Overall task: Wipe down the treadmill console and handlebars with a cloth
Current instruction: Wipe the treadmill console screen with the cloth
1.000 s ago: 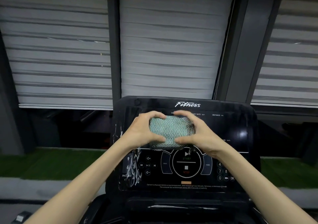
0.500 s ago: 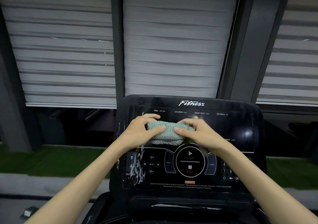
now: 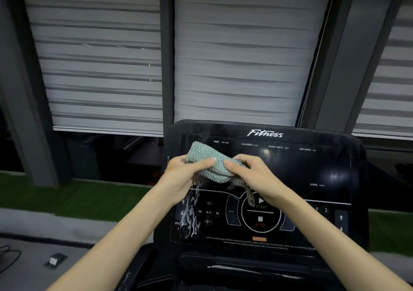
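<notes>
A pale green textured cloth (image 3: 206,160) with a checked edge is bunched between both hands in front of the black treadmill console (image 3: 312,174). My left hand (image 3: 185,174) grips its left side, thumb on top. My right hand (image 3: 252,174) pinches its right side, and a checked corner hangs down over the round START button (image 3: 260,214). The cloth sits over the upper left of the screen, below the TIME label. White smears (image 3: 190,214) mark the console's lower left by the INCLINE label. No handlebars are in view.
Grey roller blinds (image 3: 241,67) and dark window posts fill the background. A strip of green turf (image 3: 67,199) runs behind the console. A small grey object (image 3: 54,260) and a cable lie on the floor at lower left. A tray ledge (image 3: 245,268) sits under the console.
The cloth went from flat and spread between both hands to crumpled and folded. Both hands shifted left on the console, and the view moved left and closer.
</notes>
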Available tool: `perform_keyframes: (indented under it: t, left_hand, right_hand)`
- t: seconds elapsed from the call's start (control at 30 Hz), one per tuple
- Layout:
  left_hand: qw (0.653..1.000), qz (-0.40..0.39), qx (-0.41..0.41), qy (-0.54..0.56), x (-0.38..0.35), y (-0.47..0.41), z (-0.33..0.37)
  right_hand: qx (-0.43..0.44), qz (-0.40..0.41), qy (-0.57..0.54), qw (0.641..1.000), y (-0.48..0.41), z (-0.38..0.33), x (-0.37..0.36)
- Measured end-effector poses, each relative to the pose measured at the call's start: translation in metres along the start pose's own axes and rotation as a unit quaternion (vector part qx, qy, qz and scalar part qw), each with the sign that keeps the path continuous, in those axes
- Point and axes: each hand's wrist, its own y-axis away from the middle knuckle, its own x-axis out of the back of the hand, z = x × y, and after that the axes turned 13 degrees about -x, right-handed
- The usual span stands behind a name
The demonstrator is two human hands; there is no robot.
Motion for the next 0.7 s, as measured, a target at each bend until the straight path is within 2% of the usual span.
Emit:
perform_keyframes:
  t: [0.1, 0.23, 0.33, 0.4, 0.47, 0.53, 0.6, 0.63, 0.7]
  left_hand:
    - [0.994, -0.002, -0.006, 0.107, -0.005, -0.001, -0.003]
    - [0.991, 0.007, -0.020, 0.131, -0.012, -0.004, -0.006]
    - [0.993, 0.036, -0.056, 0.092, -0.013, -0.011, 0.000]
    - [0.995, 0.047, -0.088, 0.007, -0.009, -0.015, 0.006]
    - [0.989, 0.046, -0.111, -0.086, -0.001, -0.021, 0.012]
    - [0.973, 0.028, -0.142, -0.182, 0.008, -0.026, 0.018]
    - [0.927, 0.003, -0.210, -0.310, 0.019, -0.034, 0.021]
    - [0.900, -0.011, -0.238, -0.364, 0.022, -0.037, 0.023]
    - [0.872, -0.027, -0.257, -0.415, 0.027, -0.045, 0.027]
  right_hand:
    - [0.003, 0.022, -0.075, 0.997, -0.007, -0.004, -0.010]
    - [0.000, 0.004, -0.137, 0.991, -0.011, -0.009, -0.017]
    - [0.008, 0.005, -0.067, 0.998, -0.017, -0.009, -0.011]
    - [0.037, 0.072, 0.015, 0.997, -0.027, -0.011, 0.004]
    - [0.117, 0.188, 0.150, 0.964, -0.043, -0.015, 0.030]
    - [0.190, 0.291, 0.297, 0.889, -0.060, -0.024, 0.056]
    - [0.183, 0.329, 0.396, 0.838, -0.076, -0.033, 0.076]
    - [0.162, 0.331, 0.431, 0.824, -0.083, -0.036, 0.082]
    - [0.120, 0.322, 0.485, 0.804, -0.096, -0.036, 0.087]
